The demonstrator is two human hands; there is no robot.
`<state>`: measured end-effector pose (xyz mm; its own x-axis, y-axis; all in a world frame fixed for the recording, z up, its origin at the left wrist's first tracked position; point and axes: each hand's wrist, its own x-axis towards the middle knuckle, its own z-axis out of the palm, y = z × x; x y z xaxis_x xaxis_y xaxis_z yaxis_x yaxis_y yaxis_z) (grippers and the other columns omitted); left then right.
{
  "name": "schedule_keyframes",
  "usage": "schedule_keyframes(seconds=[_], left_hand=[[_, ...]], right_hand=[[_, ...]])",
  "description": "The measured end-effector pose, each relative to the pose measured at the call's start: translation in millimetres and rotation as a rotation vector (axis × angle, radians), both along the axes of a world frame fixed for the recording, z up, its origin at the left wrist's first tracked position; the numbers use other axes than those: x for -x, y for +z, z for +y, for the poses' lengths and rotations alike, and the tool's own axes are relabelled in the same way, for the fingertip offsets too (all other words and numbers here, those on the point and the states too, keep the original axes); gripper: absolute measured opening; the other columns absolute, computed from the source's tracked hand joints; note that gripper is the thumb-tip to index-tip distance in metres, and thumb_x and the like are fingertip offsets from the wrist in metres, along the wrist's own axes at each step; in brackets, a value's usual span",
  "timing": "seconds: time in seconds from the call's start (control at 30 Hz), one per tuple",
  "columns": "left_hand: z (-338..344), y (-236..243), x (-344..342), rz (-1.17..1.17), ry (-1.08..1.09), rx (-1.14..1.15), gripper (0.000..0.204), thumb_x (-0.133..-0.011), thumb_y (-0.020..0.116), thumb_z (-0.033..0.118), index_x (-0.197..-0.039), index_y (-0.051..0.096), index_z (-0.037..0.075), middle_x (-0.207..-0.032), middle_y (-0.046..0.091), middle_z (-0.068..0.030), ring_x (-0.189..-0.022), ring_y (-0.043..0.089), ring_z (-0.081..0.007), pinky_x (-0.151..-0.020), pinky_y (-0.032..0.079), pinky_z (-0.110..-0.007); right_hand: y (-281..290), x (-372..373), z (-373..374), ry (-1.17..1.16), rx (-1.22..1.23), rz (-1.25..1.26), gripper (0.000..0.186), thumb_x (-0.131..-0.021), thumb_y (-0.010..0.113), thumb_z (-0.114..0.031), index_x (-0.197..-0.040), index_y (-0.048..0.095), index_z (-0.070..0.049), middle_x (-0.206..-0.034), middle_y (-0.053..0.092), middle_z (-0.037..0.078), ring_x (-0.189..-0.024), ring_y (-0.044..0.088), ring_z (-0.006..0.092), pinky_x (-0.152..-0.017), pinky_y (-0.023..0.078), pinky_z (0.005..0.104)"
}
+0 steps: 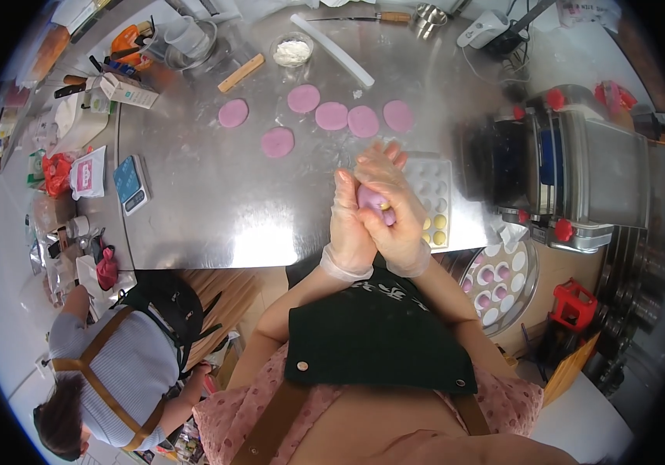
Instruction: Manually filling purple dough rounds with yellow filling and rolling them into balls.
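We see the left hand (350, 229) cupped and the right hand (398, 213) curled over against it, the two closed together around one purple lump of dough (368, 197). It sits between the palms, above the table's near edge, with a yellow core (384, 207) showing through a gap beside the right thumb.

That gap is our first worry: if the thumb presses too hard there, the skin could thin or split, and the core could push out or smear. Uneven pressure from the two palms might leave one wall thicker than the other. Both hands wear clear, loose gloves, so a fold of film could get pinched into the dough, or the dough could stick where the film is bare of flour.

Just beside the right hand is the tray (449, 194), with yellow balls in its nearer cups; we judge that a careless swing of the wrist could knock it.

Farther up the table (193, 201) lie six pink discs (278, 142). Left waiting, they could dry and crack at the rim, and those close together could stick.

Near the right forearm, past the table edge, the round pan (535, 288) holds paper rounds and pink pieces; an elbow drifting outward might bump it.
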<state>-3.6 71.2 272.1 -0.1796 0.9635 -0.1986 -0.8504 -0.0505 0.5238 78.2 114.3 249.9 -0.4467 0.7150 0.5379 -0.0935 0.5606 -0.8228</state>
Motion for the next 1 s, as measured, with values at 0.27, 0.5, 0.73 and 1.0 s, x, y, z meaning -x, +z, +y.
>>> schedule_keyframes(seconds=[0.27, 0.5, 0.73, 1.0], left_hand=[[3, 2, 2, -0.040, 0.002, -0.103, 0.085, -0.097, 0.036, 0.066, -0.153, 0.026, 0.002, -0.156, 0.031, -0.0173, -0.146, 0.028, -0.0324, -0.120, 0.024, -0.042], [0, -2, 2, 0.013, -0.027, -0.063, 0.089, -0.095, 0.034, 0.070, -0.151, 0.029, 0.002, -0.155, 0.033, -0.0174, -0.146, 0.028, -0.0325, -0.121, 0.020, -0.045], [3, -3, 3, 0.134, -0.019, -0.073, 0.085, -0.096, 0.036, 0.066, -0.150, 0.030, 0.001, -0.154, 0.035, -0.0172, -0.144, 0.032, -0.0309, -0.121, 0.023, -0.045], [6, -3, 18, -0.248, -0.254, 0.138, 0.060, -0.102, 0.041, 0.054, -0.134, 0.049, 0.004, -0.132, 0.055, -0.0154, -0.124, 0.052, -0.0283, -0.105, 0.044, -0.042]], right_hand=[[17, -7, 9, 0.097, -0.061, -0.142, 0.052, -0.077, 0.076, -0.009, -0.126, 0.060, 0.000, -0.135, 0.058, 0.022, -0.133, 0.048, 0.0422, -0.110, 0.036, 0.0497], [28, 1, -3, -0.062, -0.062, -0.080, 0.037, -0.090, 0.068, -0.011, -0.122, 0.059, 0.005, -0.132, 0.060, 0.022, -0.128, 0.055, 0.0373, -0.108, 0.041, 0.0456], [17, -1, -8, -0.052, -0.015, -0.067, 0.047, -0.087, 0.069, -0.009, -0.130, 0.056, 0.002, -0.136, 0.058, 0.021, -0.134, 0.048, 0.0407, -0.112, 0.035, 0.0499], [16, 2, 12, 0.061, -0.242, -0.004, 0.060, -0.072, 0.083, -0.015, -0.125, 0.061, 0.004, -0.135, 0.059, 0.020, -0.131, 0.049, 0.0460, -0.110, 0.037, 0.0522]])
